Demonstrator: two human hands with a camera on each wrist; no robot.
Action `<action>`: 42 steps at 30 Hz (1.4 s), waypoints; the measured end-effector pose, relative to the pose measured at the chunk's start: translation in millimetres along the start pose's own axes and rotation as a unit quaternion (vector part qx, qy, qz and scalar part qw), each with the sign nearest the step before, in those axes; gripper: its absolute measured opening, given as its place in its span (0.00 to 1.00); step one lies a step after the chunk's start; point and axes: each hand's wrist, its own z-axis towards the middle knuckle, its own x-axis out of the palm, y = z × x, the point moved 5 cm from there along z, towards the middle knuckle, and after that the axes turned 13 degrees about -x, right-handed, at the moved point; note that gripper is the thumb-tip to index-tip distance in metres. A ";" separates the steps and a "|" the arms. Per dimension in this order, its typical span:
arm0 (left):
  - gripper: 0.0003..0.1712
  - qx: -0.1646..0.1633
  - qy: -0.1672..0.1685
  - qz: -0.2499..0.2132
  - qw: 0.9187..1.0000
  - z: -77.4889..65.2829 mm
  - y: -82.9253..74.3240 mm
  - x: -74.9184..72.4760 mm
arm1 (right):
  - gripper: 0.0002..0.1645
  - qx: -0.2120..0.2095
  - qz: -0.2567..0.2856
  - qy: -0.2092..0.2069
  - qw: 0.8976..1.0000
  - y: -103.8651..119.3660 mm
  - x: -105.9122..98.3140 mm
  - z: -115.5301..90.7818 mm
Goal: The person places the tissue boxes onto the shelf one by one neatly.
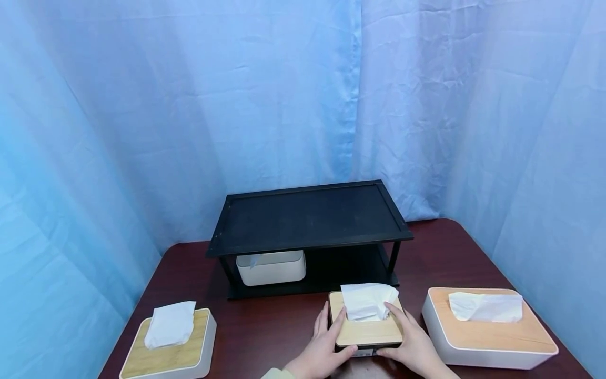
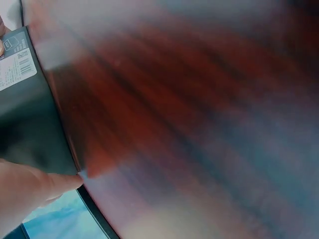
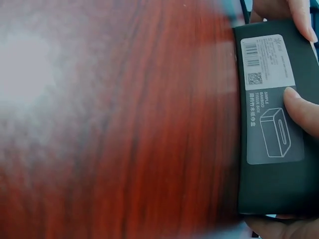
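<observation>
Both hands hold a black tissue box (image 1: 369,334) with a pale wooden lid, in front of a low black shelf in the head view. My left hand (image 1: 322,348) grips its left side, thumb at the front edge. On the right side, my right hand (image 1: 413,343) has its thumb on the front face and a fingertip by the white tissue (image 1: 364,301) standing out of the slot. In the right wrist view, a printed label (image 3: 274,134) with a box drawing covers part of the dark front. Only part of that front face (image 2: 30,114) shows in the left wrist view.
A two-tier black shelf (image 1: 312,218) stands behind, with a white box (image 1: 272,269) on its lower level. White tissue boxes with wooden lids sit at left (image 1: 208,342) and right (image 1: 492,359) on the dark red table (image 1: 265,326). Blue curtains (image 1: 293,105) surround the table.
</observation>
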 end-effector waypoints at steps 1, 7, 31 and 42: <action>0.46 -0.001 0.002 -0.001 1.000 0.2 -0.1 0.3 | 0.65 0.003 -0.001 -0.002 1.000 -0.2 0.1 -0.4; 0.47 0.005 0.021 -0.021 1.000 -1.0 -0.9 1.2 | 0.65 0.011 0.004 -0.013 1.000 1.3 -0.1 -1.1; 0.41 0.055 -0.070 -0.046 0.995 4.0 -4.0 -41.6 | 0.62 -0.015 0.049 -0.091 0.995 21.2 -3.2 31.0; 0.42 0.040 -0.076 -0.020 0.996 24.4 4.9 -44.2 | 0.61 0.000 0.087 -0.073 0.993 15.1 6.3 51.0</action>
